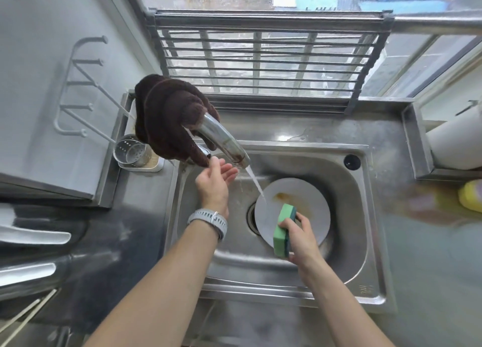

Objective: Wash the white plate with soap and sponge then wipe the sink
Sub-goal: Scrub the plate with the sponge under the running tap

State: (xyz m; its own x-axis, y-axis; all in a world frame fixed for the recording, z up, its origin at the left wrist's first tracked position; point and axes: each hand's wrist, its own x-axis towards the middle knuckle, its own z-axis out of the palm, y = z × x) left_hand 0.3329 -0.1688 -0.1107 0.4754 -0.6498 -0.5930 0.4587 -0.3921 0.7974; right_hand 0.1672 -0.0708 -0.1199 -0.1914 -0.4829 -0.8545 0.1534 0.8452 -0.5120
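Right hand point(300, 235) grips sponge point(284, 230) over stained plate point(292, 211); I'd wet it under the stream, left hand point(215, 181) relaxed open by faucet point(224, 140).

The sink point(349, 190) in the middle of the frame is brushed steel with a dull sheen, and the tap point(224, 140) above it is polished metal, glossy but rust-stained near its mouth. Over the tap hangs a dark brown cloth point(167, 112) of thick, fuzzy terry, while the plate point(313, 203) in the basin looks smooth and matt white with a brownish smear. The sponge point(283, 229) at lower centre is soft green foam with a darker, rougher scouring face, and the perforated cup point(130, 151) at left is shiny metal.
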